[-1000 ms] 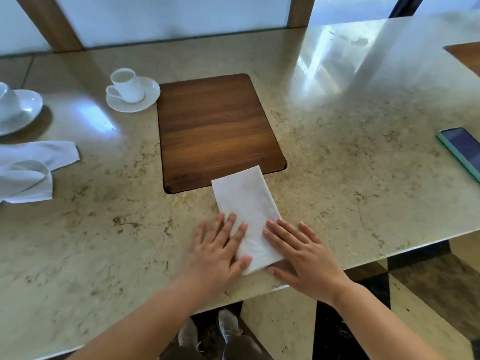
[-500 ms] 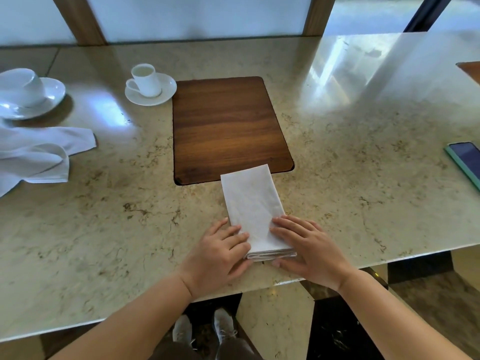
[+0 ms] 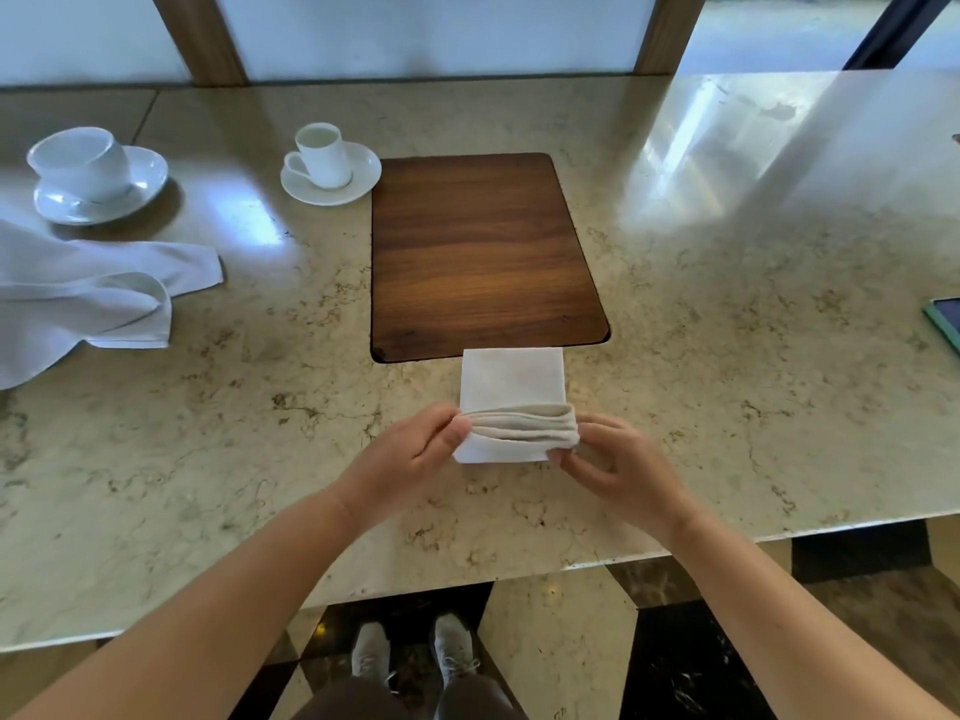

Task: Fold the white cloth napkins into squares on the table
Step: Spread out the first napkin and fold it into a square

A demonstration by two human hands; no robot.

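At six o'clock from the wooden board [image 3: 483, 252], the folded napkin [image 3: 511, 384] lies on the table [image 3: 727, 407]. The left hand [image 3: 410, 459] and right hand [image 3: 618, 465] pinch its lifted near end.

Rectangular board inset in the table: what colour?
Dark brown wood grain, clearest in the head view.

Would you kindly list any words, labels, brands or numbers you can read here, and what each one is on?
None can be read.
Phone: screen dark, mostly cut off at the frame edge.
Cups, saucers, folded napkin, wooden mat: plain, no markings visible.
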